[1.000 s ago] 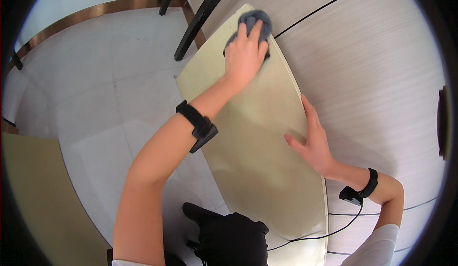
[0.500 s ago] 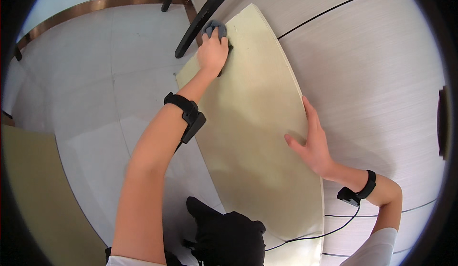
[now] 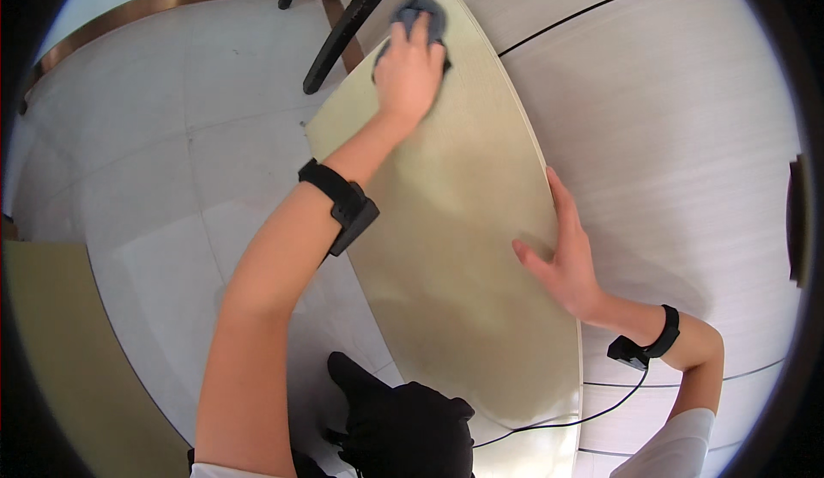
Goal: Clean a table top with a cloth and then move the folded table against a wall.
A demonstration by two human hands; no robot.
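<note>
A pale yellow board (image 3: 463,246) with a glossy face stretches away from me, its right edge along the light wood-grain wall. Near its far end my left hand (image 3: 410,75) presses a dark grey cloth (image 3: 421,10) against the surface, fingers spread over it. Part of the cloth lies hidden beneath the palm. My right hand (image 3: 566,259) rests at the board's right edge, fingers stretched out and thumb apart over the face, holding nothing.
A dark furniture leg (image 3: 352,27) slants down beside the board's far left corner. Grey floor tiles (image 3: 146,143) lie to the left. Another yellowish surface (image 3: 69,332) fills the lower left. A thin black cable (image 3: 549,426) runs from my right wrist strap across the board.
My left hand has slid the cloth rightward and farther away, toward the board's far tip. My right hand keeps its place. The whole view has shifted slightly.
</note>
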